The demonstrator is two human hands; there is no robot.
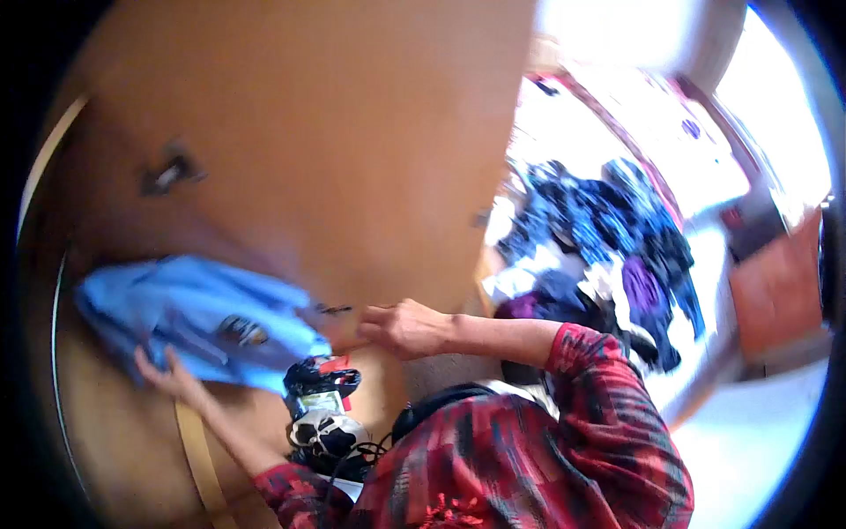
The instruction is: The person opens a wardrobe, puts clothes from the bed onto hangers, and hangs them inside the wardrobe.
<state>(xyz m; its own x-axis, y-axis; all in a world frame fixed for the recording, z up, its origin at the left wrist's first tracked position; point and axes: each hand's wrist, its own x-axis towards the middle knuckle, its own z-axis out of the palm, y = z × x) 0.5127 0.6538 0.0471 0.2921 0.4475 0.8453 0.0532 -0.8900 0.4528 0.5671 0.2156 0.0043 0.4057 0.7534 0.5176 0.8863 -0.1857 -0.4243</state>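
Nearest, a plaid sleeve (617, 414) and the dark and white bundle (328, 434) lie below and to the right of the blue garment (198, 309), which is spread against the brown wooden panel (352, 132). The left hand (172, 379) is at the garment's lower edge, fingers apart; I cannot tell whether its grip pinches cloth. The right hand (405, 328), just beyond the garment's right end, has its fingers drawn together; whether they hold anything is unclear. The step in hand looks like handling the garment; control of it would call for a firm hold on its edge. Its dark badge (242, 331) is too blurred to read. Farther off, right of the garment, is a clothes pile (590, 220).
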